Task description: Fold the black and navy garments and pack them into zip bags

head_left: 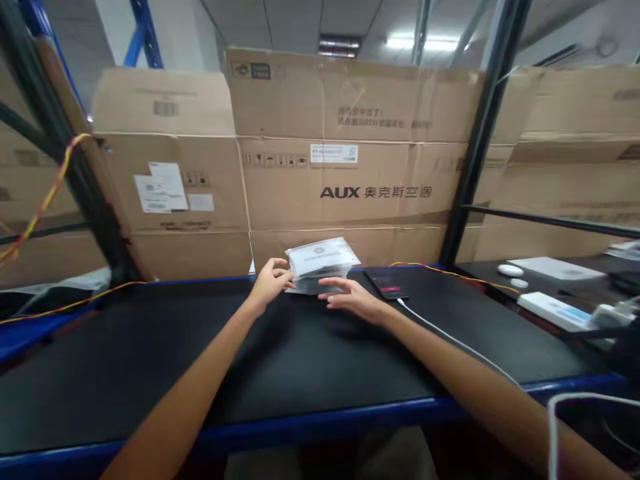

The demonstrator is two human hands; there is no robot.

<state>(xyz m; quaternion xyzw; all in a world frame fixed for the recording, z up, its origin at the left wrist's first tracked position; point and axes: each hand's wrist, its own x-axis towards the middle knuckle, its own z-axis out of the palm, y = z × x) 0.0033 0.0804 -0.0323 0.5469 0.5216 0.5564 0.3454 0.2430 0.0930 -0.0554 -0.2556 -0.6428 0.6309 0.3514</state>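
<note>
A stack of flat white packets (323,257) in clear plastic lies near the back edge of the black table, against the cardboard. Small print and a round mark show on the top packet. My left hand (271,285) is at the stack's left side, fingers apart and curved toward it; whether the fingertips touch it I cannot tell. In front of the stack's right side is my right hand (353,300), its fingers stretched out and spread, holding nothing. The lower part of the stack is partly hidden behind my hands.
Right of the stack lies a dark phone (386,284) with a white cable (460,343) running to the right front. Large cardboard sheets (350,220) form a back wall between dark metal posts (480,147). A white power strip (555,311) and a mouse (510,270) lie on the right-hand surface.
</note>
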